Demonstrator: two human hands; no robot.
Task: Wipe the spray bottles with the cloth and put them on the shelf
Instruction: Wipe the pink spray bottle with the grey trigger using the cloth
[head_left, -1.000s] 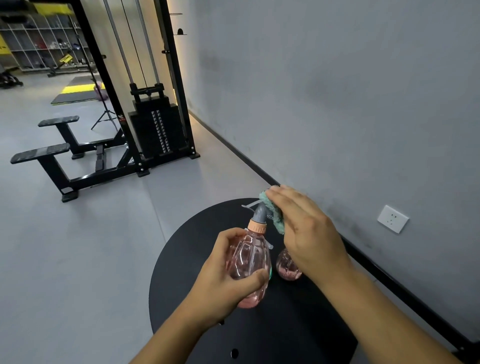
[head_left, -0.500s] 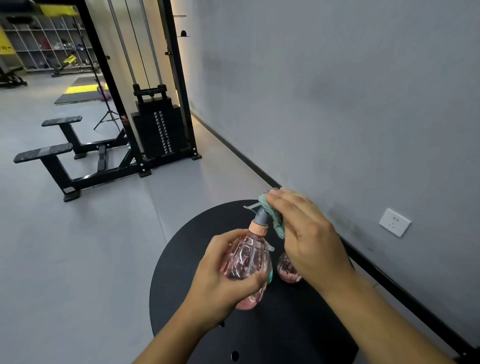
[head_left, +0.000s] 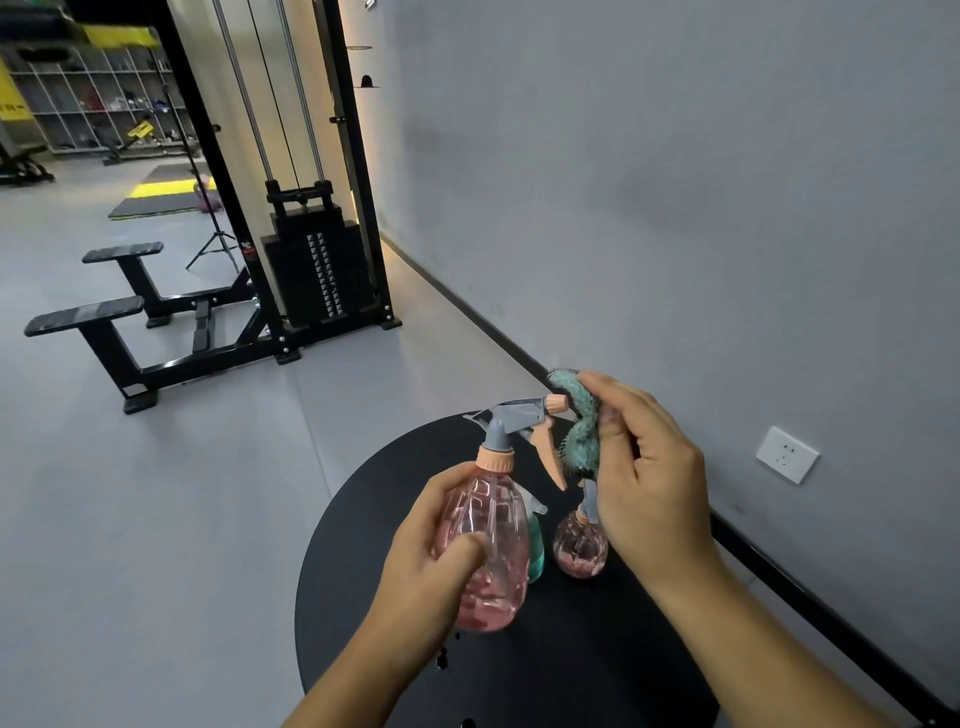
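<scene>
Two hands work above the round black bench (head_left: 363, 545). Left hand (head_left: 436, 561) grips the pink spray bottle (head_left: 488, 540), fingers curled round its body. Right hand (head_left: 644, 488) pinches the teal cloth (head_left: 579, 426), which has come off the grey sprayer head and now sits just past the nozzle. Below the right hand stand a smaller pink bottle (head_left: 579, 548) and a teal bottle (head_left: 535, 545).

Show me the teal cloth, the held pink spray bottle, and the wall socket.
teal cloth (head_left: 581, 441), head view, on its bunched middle
pink spray bottle (head_left: 493, 525), head view, on its clear body
wall socket (head_left: 786, 454), head view, on its faceplate
</scene>
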